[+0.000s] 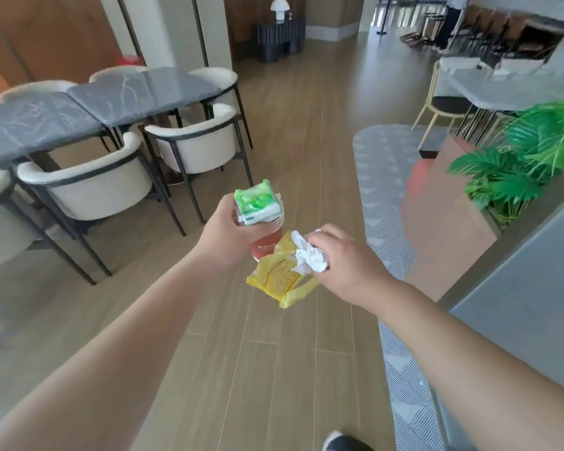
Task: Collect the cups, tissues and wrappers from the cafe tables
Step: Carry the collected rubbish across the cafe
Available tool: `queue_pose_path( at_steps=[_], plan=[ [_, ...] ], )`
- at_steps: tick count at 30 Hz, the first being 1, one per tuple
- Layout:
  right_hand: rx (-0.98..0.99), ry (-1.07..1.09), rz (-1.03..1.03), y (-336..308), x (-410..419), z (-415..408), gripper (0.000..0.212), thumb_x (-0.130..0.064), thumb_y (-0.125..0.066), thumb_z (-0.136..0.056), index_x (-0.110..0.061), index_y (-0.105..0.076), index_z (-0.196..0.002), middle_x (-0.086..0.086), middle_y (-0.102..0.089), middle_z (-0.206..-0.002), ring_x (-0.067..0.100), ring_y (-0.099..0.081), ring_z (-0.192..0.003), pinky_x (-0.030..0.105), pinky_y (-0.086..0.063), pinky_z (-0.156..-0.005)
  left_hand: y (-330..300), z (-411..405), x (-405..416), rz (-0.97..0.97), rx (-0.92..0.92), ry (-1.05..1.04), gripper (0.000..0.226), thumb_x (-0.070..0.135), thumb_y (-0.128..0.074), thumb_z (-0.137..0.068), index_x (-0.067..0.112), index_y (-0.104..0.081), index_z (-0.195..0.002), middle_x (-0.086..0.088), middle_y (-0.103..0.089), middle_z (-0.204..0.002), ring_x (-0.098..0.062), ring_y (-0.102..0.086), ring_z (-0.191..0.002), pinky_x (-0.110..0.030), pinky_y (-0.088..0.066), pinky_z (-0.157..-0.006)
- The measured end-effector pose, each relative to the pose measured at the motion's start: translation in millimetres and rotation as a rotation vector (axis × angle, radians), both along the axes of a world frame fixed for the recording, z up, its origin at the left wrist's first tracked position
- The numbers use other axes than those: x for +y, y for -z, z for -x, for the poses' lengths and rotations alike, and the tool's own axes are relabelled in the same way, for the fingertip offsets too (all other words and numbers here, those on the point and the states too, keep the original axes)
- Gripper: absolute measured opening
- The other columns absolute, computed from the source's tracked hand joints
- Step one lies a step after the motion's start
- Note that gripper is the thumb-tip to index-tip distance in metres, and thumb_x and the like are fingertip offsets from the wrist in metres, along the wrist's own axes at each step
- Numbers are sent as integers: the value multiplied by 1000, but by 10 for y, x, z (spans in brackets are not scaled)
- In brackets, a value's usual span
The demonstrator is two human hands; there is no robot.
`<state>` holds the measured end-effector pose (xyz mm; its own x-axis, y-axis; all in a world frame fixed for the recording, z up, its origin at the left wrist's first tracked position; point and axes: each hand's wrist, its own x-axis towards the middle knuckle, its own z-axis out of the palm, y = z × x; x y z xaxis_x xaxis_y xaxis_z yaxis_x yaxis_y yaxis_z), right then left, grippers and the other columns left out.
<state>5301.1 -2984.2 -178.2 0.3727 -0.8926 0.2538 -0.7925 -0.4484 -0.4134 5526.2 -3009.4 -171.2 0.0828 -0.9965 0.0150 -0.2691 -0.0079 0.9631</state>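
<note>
Head view: I note a red cup (267,244) gripped in my left hand (223,231), a green wrapper (258,203) stuffed in its mouth. My right hand (345,258) pinches a crumpled white tissue (308,258) and a yellow wrapper (279,275) just beside the cup, above wooden floor (274,353). Dark marble worktop (79,109) stands left, well apart.

Wood-plank floor (274,131) running down the middle, dark marble-top tables (88,105) with cream tub chairs (196,144) on the left, leafy green plant (531,157) on the right, mushroom lamp (280,8) way back.
</note>
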Motion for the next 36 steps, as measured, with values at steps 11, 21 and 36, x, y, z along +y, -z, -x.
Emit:
queue_pose_path(
  at_steps=[11, 21, 36],
  plan=[
    [-110, -12, -76, 500, -2291, 313, 22, -15, -63, -74, -22, -60, -95, -9, -49, -95, 21, -54, -82, 32, -44, -59, 424, 193, -2161, -72, -94, -68, 44, 26, -88, -77, 39, -55, -102, 17, -69, -100, 15, -65, -77, -7, -46, -53],
    [-157, -11, -109, 243, -4331, 957, 28, -15, -67, -76, -22, -62, -103, -9, -52, -101, 22, -57, -81, 35, -47, -62, 61, 817, -4161, -37, -154, -75, 43, 32, -90, -74, 40, -55, -99, 20, -69, -99, 17, -64, -78, -2, -43, -52],
    [-108, 41, -80, 267, -6325, 1147, 23, -17, -63, -78, -24, -63, -100, -14, -46, -95, 17, -52, -79, 33, -43, -62, 237, 979, -6302, -24, -8, -21, 52, 44, -86, -60, 39, -55, -101, 37, -68, -84, 17, -65, -77, -3, -44, -55]
  ],
)
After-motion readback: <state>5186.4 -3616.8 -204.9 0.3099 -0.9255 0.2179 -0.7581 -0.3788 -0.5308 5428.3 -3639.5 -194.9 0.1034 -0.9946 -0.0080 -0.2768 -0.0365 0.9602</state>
